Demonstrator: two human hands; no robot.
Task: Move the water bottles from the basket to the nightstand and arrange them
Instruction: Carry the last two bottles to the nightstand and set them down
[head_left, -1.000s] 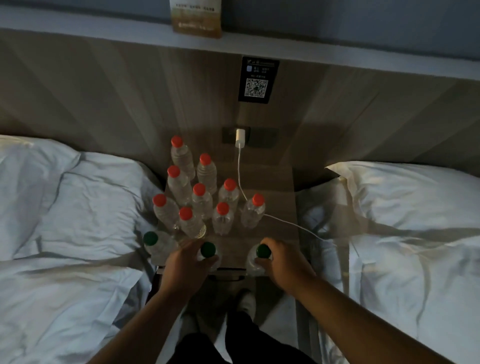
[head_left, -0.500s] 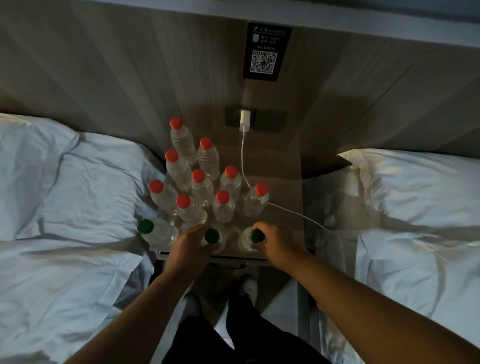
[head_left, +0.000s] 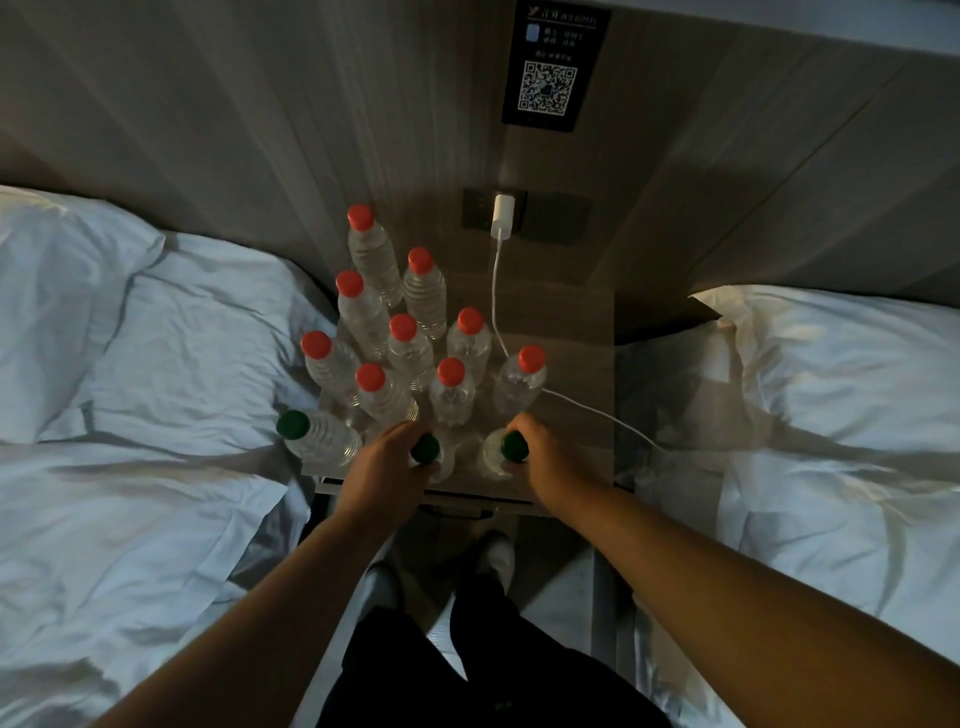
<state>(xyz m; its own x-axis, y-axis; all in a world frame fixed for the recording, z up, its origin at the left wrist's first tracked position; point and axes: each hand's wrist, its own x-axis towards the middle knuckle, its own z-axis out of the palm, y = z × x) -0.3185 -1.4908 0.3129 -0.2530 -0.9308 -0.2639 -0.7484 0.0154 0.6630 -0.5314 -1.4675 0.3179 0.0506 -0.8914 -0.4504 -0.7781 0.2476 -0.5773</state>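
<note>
Bottles capped green (head_left: 425, 448) sit in left grip (head_left: 387, 467), right grip (head_left: 545, 462).

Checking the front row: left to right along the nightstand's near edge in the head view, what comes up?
Leftmost green-capped bottle → left hand → middle green-capped bottle → right green-capped bottle → right hand → white cable.

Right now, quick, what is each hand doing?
Left hand: grips the middle green-capped bottle near its top.
Right hand: grips the right green-capped bottle near its top.
</note>
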